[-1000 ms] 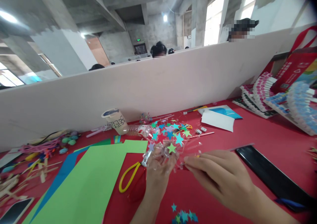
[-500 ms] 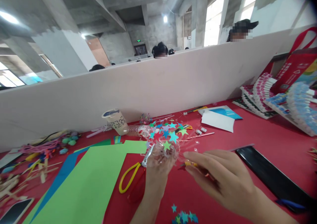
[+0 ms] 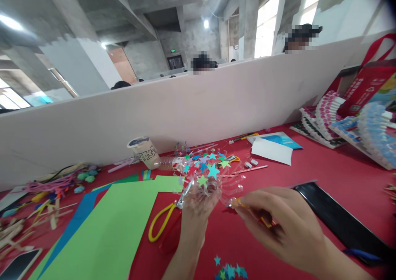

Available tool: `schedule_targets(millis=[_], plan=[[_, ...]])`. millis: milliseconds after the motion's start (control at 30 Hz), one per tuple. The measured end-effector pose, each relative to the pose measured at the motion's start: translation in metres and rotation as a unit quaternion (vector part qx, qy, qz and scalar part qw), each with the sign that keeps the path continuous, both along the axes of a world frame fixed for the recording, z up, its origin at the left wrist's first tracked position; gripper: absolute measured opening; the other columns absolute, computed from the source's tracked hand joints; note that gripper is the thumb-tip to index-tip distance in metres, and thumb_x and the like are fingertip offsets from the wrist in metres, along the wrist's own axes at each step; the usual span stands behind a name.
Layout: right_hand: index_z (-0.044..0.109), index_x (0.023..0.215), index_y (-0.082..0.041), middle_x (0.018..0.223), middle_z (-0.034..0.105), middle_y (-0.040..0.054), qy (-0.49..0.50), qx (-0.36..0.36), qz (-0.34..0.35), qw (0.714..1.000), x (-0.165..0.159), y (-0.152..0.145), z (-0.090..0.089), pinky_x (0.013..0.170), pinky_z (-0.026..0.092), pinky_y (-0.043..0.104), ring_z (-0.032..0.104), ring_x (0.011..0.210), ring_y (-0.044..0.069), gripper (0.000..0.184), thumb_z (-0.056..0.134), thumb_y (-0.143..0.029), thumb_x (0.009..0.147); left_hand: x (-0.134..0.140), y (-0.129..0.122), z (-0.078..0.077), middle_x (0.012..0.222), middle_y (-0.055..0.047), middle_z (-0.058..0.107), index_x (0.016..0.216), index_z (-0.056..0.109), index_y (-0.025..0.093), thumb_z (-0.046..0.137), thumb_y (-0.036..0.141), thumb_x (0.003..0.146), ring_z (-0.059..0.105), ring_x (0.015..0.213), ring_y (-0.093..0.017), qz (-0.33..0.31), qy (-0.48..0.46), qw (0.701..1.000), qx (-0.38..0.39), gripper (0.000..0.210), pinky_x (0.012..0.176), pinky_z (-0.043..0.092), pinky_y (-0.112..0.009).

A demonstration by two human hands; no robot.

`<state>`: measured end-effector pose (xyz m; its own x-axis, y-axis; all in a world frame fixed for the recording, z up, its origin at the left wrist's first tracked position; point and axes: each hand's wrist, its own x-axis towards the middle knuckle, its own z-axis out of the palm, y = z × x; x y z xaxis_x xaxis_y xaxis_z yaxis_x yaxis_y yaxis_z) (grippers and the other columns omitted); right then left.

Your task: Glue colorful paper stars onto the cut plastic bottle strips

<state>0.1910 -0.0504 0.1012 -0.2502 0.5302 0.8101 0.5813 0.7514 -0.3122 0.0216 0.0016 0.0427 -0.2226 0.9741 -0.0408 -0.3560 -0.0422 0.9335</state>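
Observation:
My left hand (image 3: 198, 205) is closed around the neck end of a clear plastic bottle piece (image 3: 213, 186), which is cut into splayed strips. Foil-like stars (image 3: 213, 171) in green, teal, purple and blue sit on those strips. In my right hand (image 3: 283, 220), thumb and fingers pinch a slim yellow-orange object (image 3: 243, 203); its kind is not clear. That object's tip is close to a strip at the piece's right side; whether they touch I cannot tell. Yellow-handled scissors (image 3: 161, 226) lie just left of my left wrist. A small pile of loose stars (image 3: 229, 271) lies at the bottom edge.
Green paper sheets (image 3: 108, 222) cover the left side. A paper cup (image 3: 145, 154) and a clear bottle (image 3: 167, 163) stand behind them. To the right are a black case (image 3: 337, 218) and white paper (image 3: 272, 151). A white partition (image 3: 185, 111) closes the back; people sit beyond it.
My left hand has turned the bottle piece slightly, so its round opening shows and the stars shift left. The tip of the yellow-orange object has risen a little toward the strips.

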Motion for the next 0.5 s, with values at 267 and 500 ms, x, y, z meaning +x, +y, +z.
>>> schedule_targets(millis=[267, 500], plan=[[0.055, 0.089, -0.018, 0.062, 0.063, -0.0031, -0.005, 0.000, -0.021, 1.000, 0.000, 0.002, -0.002, 0.046, 0.034, 0.021, 0.047, 0.045, 0.007, 0.007, 0.051, -0.013, 0.086, -0.001, -0.010, -0.009, 0.087, -0.004, 0.074, 0.076, 0.068, 0.021, 0.076, 0.009, 0.054, 0.069, 0.084, -0.022, -0.030, 0.021, 0.999, 0.014, 0.027, 0.083, 0.053, -0.035], [0.056, 0.091, -0.016, 0.066, 0.067, -0.0002, -0.027, -0.002, -0.010, 1.000, 0.001, 0.004, -0.004, 0.049, 0.039, 0.022, 0.055, 0.050, 0.009, 0.007, 0.052, -0.013, 0.086, 0.006, -0.007, 0.003, 0.081, -0.008, 0.074, 0.079, 0.071, 0.015, 0.063, 0.015, 0.068, 0.069, 0.079, -0.020, -0.019, 0.017, 1.000, 0.003, 0.013, 0.075, 0.053, -0.027]])
